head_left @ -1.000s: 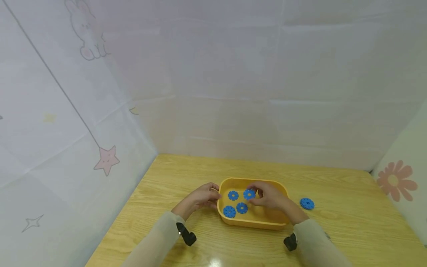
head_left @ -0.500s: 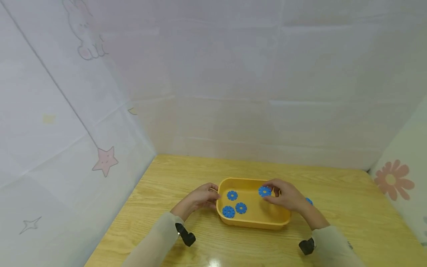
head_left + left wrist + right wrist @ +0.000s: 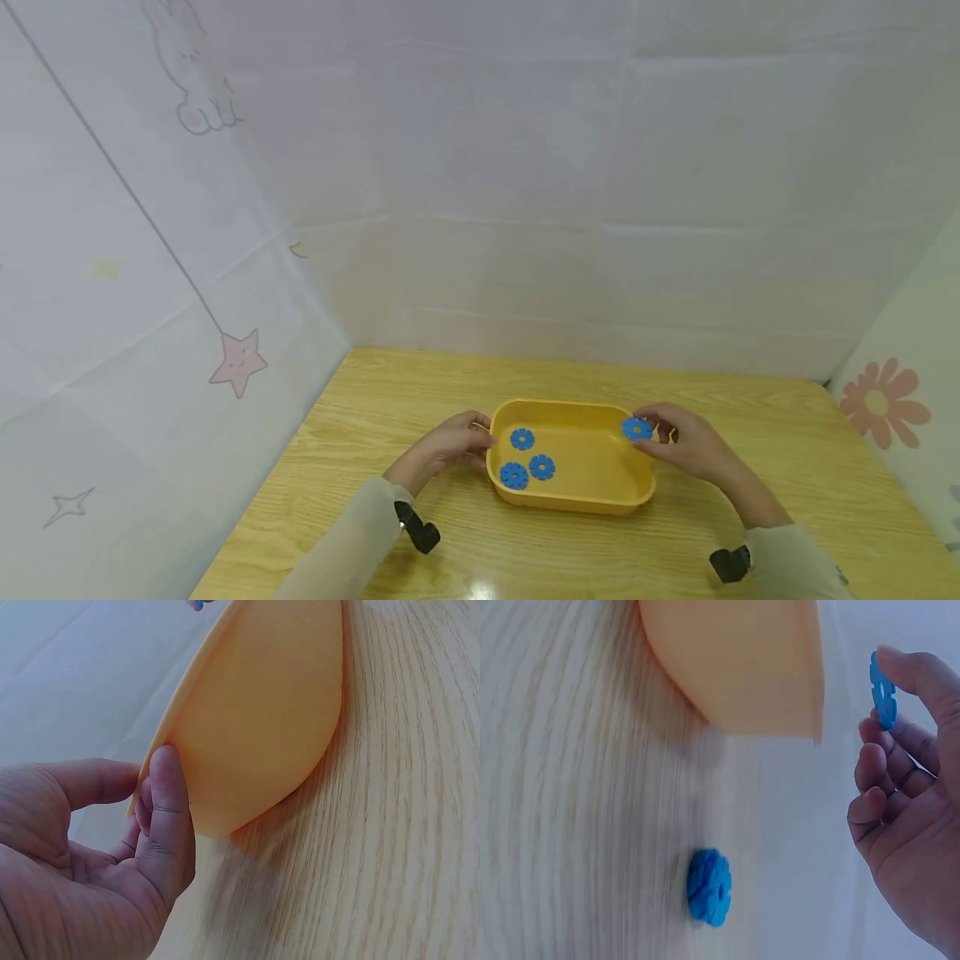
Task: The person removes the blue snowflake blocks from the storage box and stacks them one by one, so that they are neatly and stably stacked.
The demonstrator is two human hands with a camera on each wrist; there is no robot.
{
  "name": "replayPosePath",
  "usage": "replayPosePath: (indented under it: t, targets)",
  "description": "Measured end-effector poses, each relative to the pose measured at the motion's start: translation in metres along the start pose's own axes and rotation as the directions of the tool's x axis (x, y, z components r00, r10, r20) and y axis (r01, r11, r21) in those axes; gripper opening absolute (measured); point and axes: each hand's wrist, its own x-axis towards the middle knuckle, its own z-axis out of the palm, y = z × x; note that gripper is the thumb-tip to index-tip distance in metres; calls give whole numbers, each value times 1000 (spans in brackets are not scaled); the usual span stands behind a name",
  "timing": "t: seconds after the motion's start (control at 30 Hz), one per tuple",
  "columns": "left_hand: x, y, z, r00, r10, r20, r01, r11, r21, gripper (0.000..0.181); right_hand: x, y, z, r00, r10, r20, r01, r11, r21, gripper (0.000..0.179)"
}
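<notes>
A yellow plastic tub (image 3: 570,503) stands on the wooden table. My left hand (image 3: 455,442) pinches its left rim between thumb and fingers, as the left wrist view (image 3: 161,802) also shows. Over the tub's right rim, my right hand (image 3: 686,442) pinches a blue notched disc (image 3: 636,429) between thumb and fingertips. In the right wrist view that disc (image 3: 883,691) is held edge-on, higher than the tub's rim. Inside the tub, toward its left end, lie blue notched discs: one at the back (image 3: 522,439), one in front (image 3: 542,467) and one at the corner (image 3: 514,476).
In the right wrist view a small stack of blue discs (image 3: 709,888) sits on the table right of the tub; my right hand hides it in the head view. A pale printed cloth (image 3: 495,208) hangs behind and beside the wooden table (image 3: 420,375).
My right hand has lifted a blue disc from inside the tub and carried it right, over the right rim. My left hand stays on the left rim.
</notes>
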Motion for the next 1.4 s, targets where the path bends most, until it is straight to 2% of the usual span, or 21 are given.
replayPosePath:
  t: [0.17,0.37,0.67,1.17,1.4]
  targets:
    - [-1,0,1,1000,4,8,-4,1000,5,41,-11,12,-7,1000,24,-20,-25,999,-23,40]
    - [-2,1,1,1000,3,2,-3,1000,7,41,-24,28,-13,995,97,-29,-98,995,-35,42]
    - [-3,2,0,1000,2,-1,-2,1000,0,41,-36,57,-15,989,138,-56,-142,985,-93,45]
    - [-2,2,0,1000,-13,-1,13,1000,-10,39,-43,83,-12,956,294,1,-292,952,-92,51]
    - [-3,2,2,1000,-8,1,8,1000,-3,39,-43,91,-13,954,300,18,-297,951,-90,53]
